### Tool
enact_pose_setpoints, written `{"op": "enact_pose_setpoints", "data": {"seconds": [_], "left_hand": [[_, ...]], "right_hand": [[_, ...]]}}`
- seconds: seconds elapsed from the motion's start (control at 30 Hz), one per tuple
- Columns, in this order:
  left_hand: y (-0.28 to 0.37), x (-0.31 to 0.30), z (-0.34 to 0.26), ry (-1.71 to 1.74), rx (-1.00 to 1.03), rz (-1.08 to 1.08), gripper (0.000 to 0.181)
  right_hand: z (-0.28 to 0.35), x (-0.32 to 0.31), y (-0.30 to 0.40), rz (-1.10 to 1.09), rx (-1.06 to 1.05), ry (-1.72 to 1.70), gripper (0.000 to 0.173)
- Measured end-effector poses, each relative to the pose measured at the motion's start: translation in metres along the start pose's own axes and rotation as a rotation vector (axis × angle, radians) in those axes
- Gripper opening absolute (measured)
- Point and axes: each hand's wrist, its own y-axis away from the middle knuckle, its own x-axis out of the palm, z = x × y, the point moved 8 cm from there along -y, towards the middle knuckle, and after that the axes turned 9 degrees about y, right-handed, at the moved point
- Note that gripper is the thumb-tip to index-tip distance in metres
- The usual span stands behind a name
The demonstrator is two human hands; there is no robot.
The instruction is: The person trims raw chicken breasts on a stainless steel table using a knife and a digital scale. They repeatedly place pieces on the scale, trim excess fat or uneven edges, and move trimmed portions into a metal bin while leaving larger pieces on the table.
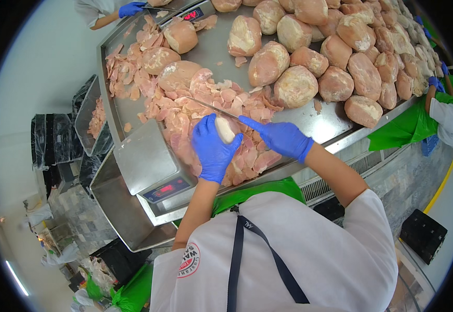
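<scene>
My blue-gloved left hand grips a pale piece of meat with a whitish face, thumb on one side and fingers on the other. My right hand, also in a blue glove, is closed around a knife whose handle is hidden by the fingers. Its index finger stretches along the knife's blade, which points up and left across the far side of the held piece. Beneath both hands spreads a heap of thin pink meat trimmings. Whether the edge touches the held piece cannot be told.
A steel scale with a lit display stands left of my left hand. Large rounded meat pieces crowd the steel table. A grey bin holds trimmings off the left edge. Co-workers' gloved hands show at top left and far right.
</scene>
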Motion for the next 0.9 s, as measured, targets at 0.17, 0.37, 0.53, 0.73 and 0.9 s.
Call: {"op": "enact_pose_setpoints", "data": {"seconds": [0.17, 0.37, 0.53, 0.73, 0.9], "left_hand": [[-0.005, 0.003, 0.0, -0.063, -0.015, 0.021, 0.079], [0.005, 0.003, -0.004, 0.035, 0.112, 0.075, 0.082], [0.009, 0.001, 0.0, 0.062, 0.161, 0.065, 0.082], [0.01, 0.004, 0.009, 0.113, 0.098, 0.018, 0.086], [0.003, 0.007, 0.011, 0.12, 0.068, 0.051, 0.088]], "right_hand": [[-0.002, 0.029, -0.02, 0.121, 0.053, -0.253, 0.078], [-0.019, 0.071, -0.042, 0.09, 0.022, -0.276, 0.078], [-0.016, 0.008, -0.033, -0.052, -0.01, -0.091, 0.078], [0.003, -0.028, -0.006, 0.16, -0.027, 0.041, 0.08], [0.001, -0.023, -0.016, -0.026, -0.137, 0.115, 0.083]]}}
